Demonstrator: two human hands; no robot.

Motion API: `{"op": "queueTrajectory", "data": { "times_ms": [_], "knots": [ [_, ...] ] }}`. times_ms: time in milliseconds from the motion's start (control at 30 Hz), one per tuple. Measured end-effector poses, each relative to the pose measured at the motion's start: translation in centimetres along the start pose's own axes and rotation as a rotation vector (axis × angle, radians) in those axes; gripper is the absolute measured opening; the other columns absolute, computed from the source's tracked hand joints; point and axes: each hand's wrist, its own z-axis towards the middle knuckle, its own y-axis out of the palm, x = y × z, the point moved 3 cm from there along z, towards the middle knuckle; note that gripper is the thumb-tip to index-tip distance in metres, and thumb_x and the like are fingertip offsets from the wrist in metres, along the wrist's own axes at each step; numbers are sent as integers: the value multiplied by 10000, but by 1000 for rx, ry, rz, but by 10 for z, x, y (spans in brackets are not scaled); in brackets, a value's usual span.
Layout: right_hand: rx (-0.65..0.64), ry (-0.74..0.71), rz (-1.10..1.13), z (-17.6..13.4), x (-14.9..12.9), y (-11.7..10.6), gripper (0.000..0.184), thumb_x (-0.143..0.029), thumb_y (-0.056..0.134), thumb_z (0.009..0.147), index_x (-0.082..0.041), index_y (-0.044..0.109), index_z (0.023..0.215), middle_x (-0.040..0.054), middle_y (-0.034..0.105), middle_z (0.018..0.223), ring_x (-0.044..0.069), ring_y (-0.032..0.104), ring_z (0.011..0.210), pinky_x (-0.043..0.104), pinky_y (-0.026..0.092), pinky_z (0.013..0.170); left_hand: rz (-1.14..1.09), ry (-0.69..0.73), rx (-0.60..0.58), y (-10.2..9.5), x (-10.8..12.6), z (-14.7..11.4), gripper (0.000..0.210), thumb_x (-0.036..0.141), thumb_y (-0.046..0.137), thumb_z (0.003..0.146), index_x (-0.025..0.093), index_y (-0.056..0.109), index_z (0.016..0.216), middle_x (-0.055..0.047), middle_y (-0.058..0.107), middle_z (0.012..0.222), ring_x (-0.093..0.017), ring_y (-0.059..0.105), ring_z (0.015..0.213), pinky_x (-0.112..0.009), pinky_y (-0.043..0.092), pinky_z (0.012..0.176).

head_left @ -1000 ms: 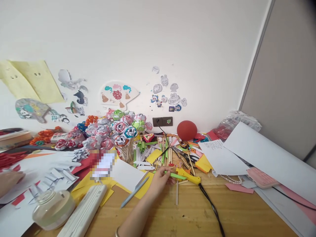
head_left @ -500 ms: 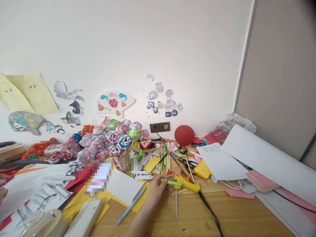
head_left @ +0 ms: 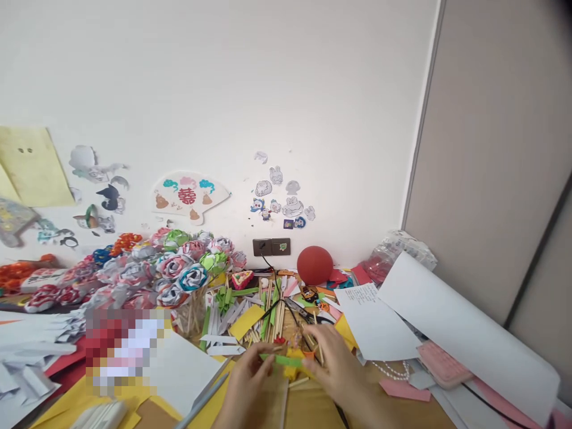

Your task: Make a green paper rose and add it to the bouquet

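Note:
My left hand (head_left: 251, 376) pinches the left end of a green paper strip (head_left: 288, 360) above the tabletop. At the strip's right end is my right hand (head_left: 335, 372), with its thumb over the paper and its index finger curled above; some fingers are hidden. Just behind and below the strip lies a yellow glue gun (head_left: 292, 373), largely covered by the strip and my right hand. A thin whitish stick (head_left: 284, 405) lies beneath my hands. Beyond them are wooden sticks (head_left: 279, 319) and folded green and white paper strips (head_left: 223, 339).
Paper roses (head_left: 176, 268) crowd the back left, near a blurred-out patch (head_left: 127, 348). A grey pen (head_left: 203, 400) lies beside white paper (head_left: 179, 375). A red balloon (head_left: 315, 266) sits by the wall. Rolled paper (head_left: 465, 339) and a pink calculator-like object (head_left: 442, 363) are at right.
My right hand has come into view and met the strip's right end. My left hand still holds its left end. The view has shifted right, and another person's hand at far left is out of sight.

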Motion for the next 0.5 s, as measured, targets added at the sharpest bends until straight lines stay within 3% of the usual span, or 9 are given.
{"op": "queueTrajectory", "data": {
  "times_ms": [67, 133, 333, 500],
  "knots": [
    [-158, 15, -57, -12, 0, 25, 216, -367, 506, 868, -209, 597, 984, 48, 653, 877, 207, 589, 822, 291, 457, 693, -15, 11, -91, 16, 12, -8, 220, 390, 620, 681, 176, 628, 731, -1, 620, 619, -160, 561, 567, -249, 417, 550],
    [-214, 44, -85, -20, 3, 42, 299, -333, 388, 919, -198, 611, 772, 26, 637, 695, 178, 587, 666, 252, 414, 586, -24, 17, -140, 28, 24, -9, 200, 371, 662, 668, 175, 622, 663, 14, 598, 555, -144, 555, 529, -239, 414, 540],
    [-78, 209, 66, -23, 19, 50, 427, -374, 273, 950, -182, 556, 694, 8, 601, 607, 134, 570, 557, 203, 362, 500, -298, -163, -188, 51, 27, 15, 412, 524, 740, 550, 159, 577, 651, 22, 601, 455, -127, 559, 437, -235, 443, 483],
    [-48, 182, 35, -27, 24, 61, 476, -412, 244, 953, -193, 565, 678, 9, 595, 567, 133, 576, 518, 204, 368, 486, -347, -201, -160, 50, 9, 19, 435, 551, 726, 572, 153, 549, 590, 15, 602, 422, -102, 541, 388, -210, 424, 453]
  ]
}}
